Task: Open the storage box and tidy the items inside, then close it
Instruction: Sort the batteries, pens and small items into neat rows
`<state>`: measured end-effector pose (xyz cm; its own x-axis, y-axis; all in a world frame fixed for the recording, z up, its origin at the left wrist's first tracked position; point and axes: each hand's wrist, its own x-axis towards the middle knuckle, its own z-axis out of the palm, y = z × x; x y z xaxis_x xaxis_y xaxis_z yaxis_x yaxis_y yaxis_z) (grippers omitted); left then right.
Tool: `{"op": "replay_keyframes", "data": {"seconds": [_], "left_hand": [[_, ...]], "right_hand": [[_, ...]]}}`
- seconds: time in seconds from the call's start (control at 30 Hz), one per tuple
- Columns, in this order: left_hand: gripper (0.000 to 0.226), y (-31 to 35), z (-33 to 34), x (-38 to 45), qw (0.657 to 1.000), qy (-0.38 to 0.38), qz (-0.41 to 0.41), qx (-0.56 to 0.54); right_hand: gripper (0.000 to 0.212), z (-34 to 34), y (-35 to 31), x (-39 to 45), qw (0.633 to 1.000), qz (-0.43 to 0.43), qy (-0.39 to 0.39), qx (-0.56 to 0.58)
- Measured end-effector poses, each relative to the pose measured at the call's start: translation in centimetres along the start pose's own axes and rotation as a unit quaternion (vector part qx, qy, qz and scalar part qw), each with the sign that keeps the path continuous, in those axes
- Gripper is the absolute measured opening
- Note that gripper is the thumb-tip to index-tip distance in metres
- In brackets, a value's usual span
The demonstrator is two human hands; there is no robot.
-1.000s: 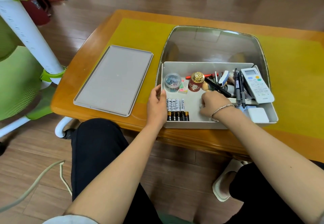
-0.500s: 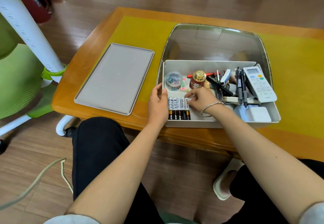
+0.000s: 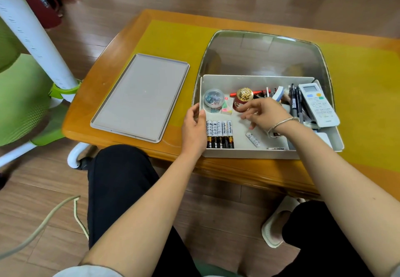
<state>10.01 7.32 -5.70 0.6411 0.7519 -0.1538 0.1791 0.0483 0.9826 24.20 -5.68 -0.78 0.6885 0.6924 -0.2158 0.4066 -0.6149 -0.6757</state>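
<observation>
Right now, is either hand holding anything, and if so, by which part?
The left hand grips the storage box by its left wall. The right hand hovers inside the box with fingers loosely spread, holding nothing.

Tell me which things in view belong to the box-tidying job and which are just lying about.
Part of the job:
storage box
lid, off, lying left of the box
row of batteries
loose battery
remote
pens
clip tub
red jar
left hand on the box's left wall
right hand

Lying about:
green chair
slipper
cable
</observation>
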Motion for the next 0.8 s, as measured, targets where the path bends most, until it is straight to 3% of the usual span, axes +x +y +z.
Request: {"op": "replay_keyframes", "data": {"seconds": [0.13,0.33,0.5,0.63,0.73,0.8], "left_hand": [[0.035,-0.1,0.0,0.0,1.0,-0.002,-0.001,0.001],[0.033,0.1,0.0,0.0,1.0,-0.001,-0.003,-0.003],[0.034,0.0,-0.1,-0.1,1.0,-0.003,-0.004,-0.001],[0.034,0.0,0.0,0.0,1.0,-0.005,-0.007,-0.001],[0.033,0.0,0.0,0.0,1.0,-0.003,-0.012,-0.002],[0.033,0.0,0.0,0.0,1.0,-0.004,-0.014,0.0]], "right_hand": [[0.015,-0.9,0.8,0.1,0.987,0.027,-0.04,-0.155],[0.028,2.0,0.6,-0.3,0.955,0.06,-0.134,-0.259],[0.021,3.1,0.6,0.0,0.954,0.068,-0.136,-0.259],[0.025,2.7,1.3,0.0,0.959,0.07,-0.078,-0.265],[0.019,2.3,1.0,0.2,0.981,0.075,-0.032,-0.178],[0.011,2.5,0.7,0.2,0.988,0.089,-0.055,-0.116]]}}
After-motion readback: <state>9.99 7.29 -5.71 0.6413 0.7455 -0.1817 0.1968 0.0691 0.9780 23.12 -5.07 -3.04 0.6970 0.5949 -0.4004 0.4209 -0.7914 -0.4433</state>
